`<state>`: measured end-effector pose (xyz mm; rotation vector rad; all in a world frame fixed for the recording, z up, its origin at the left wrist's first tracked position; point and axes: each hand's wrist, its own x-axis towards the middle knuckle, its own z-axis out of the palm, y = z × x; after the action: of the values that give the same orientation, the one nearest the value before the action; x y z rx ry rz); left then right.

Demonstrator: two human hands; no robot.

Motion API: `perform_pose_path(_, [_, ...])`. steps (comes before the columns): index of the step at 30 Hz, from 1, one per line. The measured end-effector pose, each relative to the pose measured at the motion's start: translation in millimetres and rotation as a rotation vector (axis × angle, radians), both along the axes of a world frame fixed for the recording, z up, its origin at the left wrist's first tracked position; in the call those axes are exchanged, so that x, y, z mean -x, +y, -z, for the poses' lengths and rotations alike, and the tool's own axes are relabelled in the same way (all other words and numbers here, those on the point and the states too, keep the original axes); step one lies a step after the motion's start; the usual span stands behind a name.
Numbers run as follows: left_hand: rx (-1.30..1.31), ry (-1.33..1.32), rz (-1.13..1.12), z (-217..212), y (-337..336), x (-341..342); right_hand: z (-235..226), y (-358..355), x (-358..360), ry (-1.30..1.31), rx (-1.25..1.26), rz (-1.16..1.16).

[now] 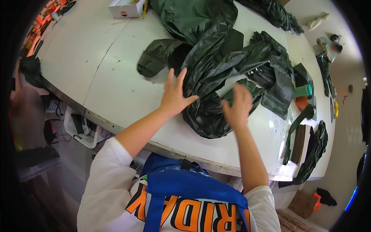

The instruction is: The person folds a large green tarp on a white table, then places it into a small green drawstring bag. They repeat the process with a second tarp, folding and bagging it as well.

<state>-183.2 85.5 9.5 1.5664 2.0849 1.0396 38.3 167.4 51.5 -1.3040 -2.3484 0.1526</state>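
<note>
A heap of dark green, shiny garment fabric (210, 58) lies crumpled across the white table (116, 89). My left hand (174, 92) is open at the heap's left edge, fingers spread, with its thumb over a dark fold. Over the near right part of the heap is my right hand (238, 106), slightly blurred, its thumb apart from its fingers and nothing visible in it. Whether either hand touches the fabric I cannot tell. A rounded flap of the fabric (154, 58) sticks out to the left, beyond my left hand.
A white box (126, 8) and a yellow tape measure (145, 8) are at the far edge. To the right stand a green cup (303, 90) and more dark fabric pieces (317, 150). A white basket (87, 131) sits below the table's left edge. Another person (330, 49) is at far right.
</note>
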Motion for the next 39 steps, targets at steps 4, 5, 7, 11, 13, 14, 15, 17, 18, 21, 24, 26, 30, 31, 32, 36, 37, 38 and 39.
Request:
perform_pose_path(4, [0.222, -0.429, -0.067, 34.4, 66.8, 7.5, 71.4, 66.1, -58.7, 0.177, 0.387, 0.847])
perform_pose_path(5, [0.215, -0.477, -0.105, 35.2, 73.9, 10.7, 90.2, 72.8, -74.8, 0.187, 0.503, 0.875])
perform_pose_path(7, [0.101, -0.599, 0.013, 24.6, 85.7, 19.9, 131.2, 79.5, -116.7, 0.312, 0.596, 0.821])
perform_pose_path(11, [0.093, -1.062, 0.017, -13.9, 52.7, 74.8, 79.8, 45.1, -142.4, 0.813, 0.8, 0.563])
perform_pose_path(13, [0.207, -0.541, -0.197, 25.7, 21.0, 121.3, 48.8, 5.8, -149.1, 0.682, 0.8, 0.402])
perform_pose_path(14, [0.21, -0.093, -0.304, 42.5, 16.3, 129.4, 39.1, -18.6, -153.5, 0.525, 0.787, 0.356])
perform_pose_path(15, [-0.027, 0.196, -0.256, 20.1, 26.3, 111.4, 37.2, -43.7, -158.5, 0.359, 0.846, 0.317])
perform_pose_path(17, [-0.239, 0.244, -0.046, -21.1, 66.4, 57.4, 27.9, -82.9, -148.2, 0.096, 0.949, 0.27])
perform_pose_path(18, [-0.239, 0.3, 0.103, -29.3, 87.5, 29.3, 20.9, -96.1, -137.2, -0.001, 0.993, 0.27])
perform_pose_path(21, [0.118, 0.557, 0.257, -19.8, 141.5, -44.8, 34.9, -117.3, -124.4, 0.013, 1.057, 0.215])
perform_pose_path(24, [0.574, 0.487, 0.253, 28.3, 222.1, -61.8, 34.8, -131.4, -123.7, 0.062, 1.065, 0.258])
perform_pose_path(26, [0.561, 0.384, 0.299, 21.6, 255.1, -52.3, 47.3, -140.1, -138.9, 0.177, 1.048, 0.305])
perform_pose_path(30, [0.124, 0.004, 0.347, -123.6, 284.7, 4.1, 46.0, -122.1, -175.4, 0.81, 0.953, 0.536])
perform_pose_path(31, [0.092, -0.492, 0.452, -145.1, 298.8, 51.8, 38.9, -113.7, -183.1, 1.073, 0.827, 0.611])
perform_pose_path(32, [-0.042, -0.955, 0.375, -160.5, 300.2, 113.1, 24.5, -101.6, -188.4, 1.333, 0.736, 0.576])
perform_pose_path(36, [-0.646, -1.158, -0.184, -202.9, 138.4, 236.2, -64.4, -69.0, -152.8, 1.424, 0.569, 0.55])
perform_pose_path(37, [-0.672, -1.204, -0.326, -169.9, 106.8, 274.9, -51.4, -74.9, -173.6, 1.258, 0.716, 0.451])
perform_pose_path(38, [-0.575, -1.233, -0.428, -131.8, 78.0, 293.8, -36.3, -87.0, -198.6, 1.085, 0.851, 0.364])
perform_pose_path(39, [-0.445, -1.272, -0.387, -83.1, 39.5, 320.2, -44.6, -98.3, -191.0, 0.926, 0.973, 0.402])
